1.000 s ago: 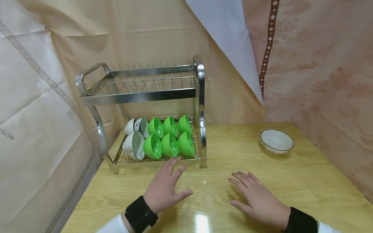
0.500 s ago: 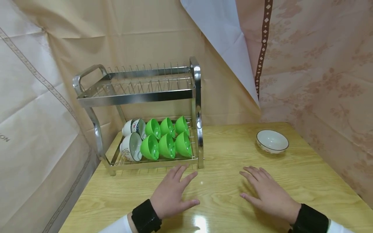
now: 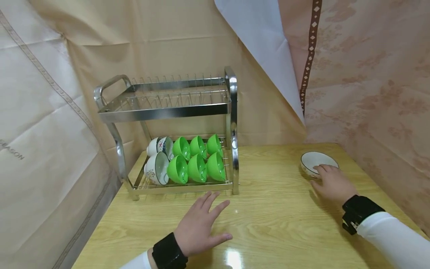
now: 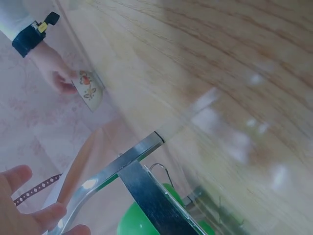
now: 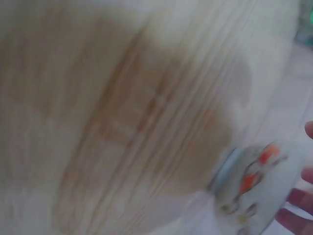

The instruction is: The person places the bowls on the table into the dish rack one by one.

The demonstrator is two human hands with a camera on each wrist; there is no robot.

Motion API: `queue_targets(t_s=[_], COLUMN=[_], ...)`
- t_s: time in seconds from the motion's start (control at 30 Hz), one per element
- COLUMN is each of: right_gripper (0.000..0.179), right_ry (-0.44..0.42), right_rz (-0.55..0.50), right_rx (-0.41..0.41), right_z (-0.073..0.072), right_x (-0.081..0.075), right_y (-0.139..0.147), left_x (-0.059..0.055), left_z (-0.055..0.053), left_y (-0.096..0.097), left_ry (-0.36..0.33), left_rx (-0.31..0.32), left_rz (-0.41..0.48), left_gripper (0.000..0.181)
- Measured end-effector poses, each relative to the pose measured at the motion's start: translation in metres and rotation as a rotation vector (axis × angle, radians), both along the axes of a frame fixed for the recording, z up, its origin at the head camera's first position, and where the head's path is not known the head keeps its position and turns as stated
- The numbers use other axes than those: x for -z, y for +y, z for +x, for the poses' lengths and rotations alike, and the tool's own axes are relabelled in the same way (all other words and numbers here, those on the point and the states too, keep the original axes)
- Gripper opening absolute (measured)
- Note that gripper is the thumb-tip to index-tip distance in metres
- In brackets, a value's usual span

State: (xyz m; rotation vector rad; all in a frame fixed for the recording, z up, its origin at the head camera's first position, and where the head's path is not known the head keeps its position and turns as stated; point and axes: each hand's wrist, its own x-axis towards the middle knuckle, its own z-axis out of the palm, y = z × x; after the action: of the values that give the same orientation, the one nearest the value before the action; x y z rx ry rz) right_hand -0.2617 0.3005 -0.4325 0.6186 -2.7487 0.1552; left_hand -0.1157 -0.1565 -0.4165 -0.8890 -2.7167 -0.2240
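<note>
A white bowl [image 3: 319, 160] with a dark rim and orange flower pattern stands on the table at the right. My right hand [image 3: 334, 183] reaches to its near side, fingertips over the rim and thumb low outside, apart from the wall. The right wrist view has the fingers [image 5: 296, 220] at the rim of the same bowl [image 5: 259, 188]. My left hand [image 3: 198, 226] hovers over the table in front of a metal dish rack [image 3: 164, 114], fingers spread and holding nothing. On the rack's lower tier, several green bowls [image 3: 197, 168] lean in two rows.
White patterned bowls [image 3: 156, 168] lean at the left end of the lower tier. The rack's upper tier has wire dividers. Cloth [image 3: 181, 48] hangs behind the wooden table [image 3: 268, 209] and along both sides.
My right hand has moved forward and right from mid-table to the white bowl's rim. The left hand stays in front of the rack, slightly shifted to the right.
</note>
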Motion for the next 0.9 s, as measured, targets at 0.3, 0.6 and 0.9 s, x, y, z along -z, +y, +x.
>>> queue_targets(t_s=[0.3, 0.6, 0.9], right_gripper=[0.018, 0.02, 0.017], right_ry=[0.027, -0.02, 0.017], right_rz=[0.079, 0.098, 0.095], right_rx=[-0.006, -0.022, -0.137], right_z=[-0.007, -0.011, 0.007], right_x=[0.013, 0.011, 0.01], right_y=[0.014, 0.015, -0.005], left_x=[-0.003, -0.004, -0.004], left_z=[0.002, 0.002, -0.001], left_y=[-0.001, -0.002, 0.002], left_ry=[-0.006, -0.112, -0.373], left_rx=[-0.013, -0.031, -0.091], left_rz=[0.006, 0.106, 0.407], left_gripper=[0.084, 0.082, 0.07])
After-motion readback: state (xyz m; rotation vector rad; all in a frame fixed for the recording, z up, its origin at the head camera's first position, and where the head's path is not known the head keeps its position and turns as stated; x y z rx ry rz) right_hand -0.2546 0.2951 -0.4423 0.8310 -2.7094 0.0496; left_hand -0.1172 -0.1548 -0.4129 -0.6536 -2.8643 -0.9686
